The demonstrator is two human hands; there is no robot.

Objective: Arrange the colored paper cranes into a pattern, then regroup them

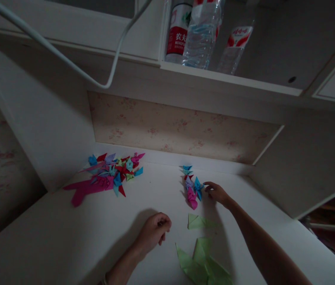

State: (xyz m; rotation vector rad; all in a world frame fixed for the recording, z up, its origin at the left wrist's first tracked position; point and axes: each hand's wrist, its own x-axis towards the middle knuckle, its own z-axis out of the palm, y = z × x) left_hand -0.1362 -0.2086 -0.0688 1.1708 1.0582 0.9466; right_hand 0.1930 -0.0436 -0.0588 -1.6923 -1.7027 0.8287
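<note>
Several small folded paper cranes stand in a short row on the white desk. At the right side of that row is a blue paper crane (pixel 197 187), and my right hand (pixel 217 193) pinches its near tip between the fingertips. A pink paper crane (pixel 192 198) and a lilac one (pixel 188 183) are just left of it, with blue and teal ones (pixel 186 169) farther back. My left hand (pixel 154 229) hovers over the desk with its fingers curled in, and nothing shows in them. Close to me lie a large green folded paper (pixel 204 264) and a smaller green folded piece (pixel 197 221).
A heap of colourful paper cranes (pixel 115 172) lies at the back left on the desk (pixel 143 198). Overhead, a shelf (pixel 229 77) holds plastic bottles (pixel 203 39). A white cable or tube (pixel 75 71) hangs at upper left. Panels close both sides.
</note>
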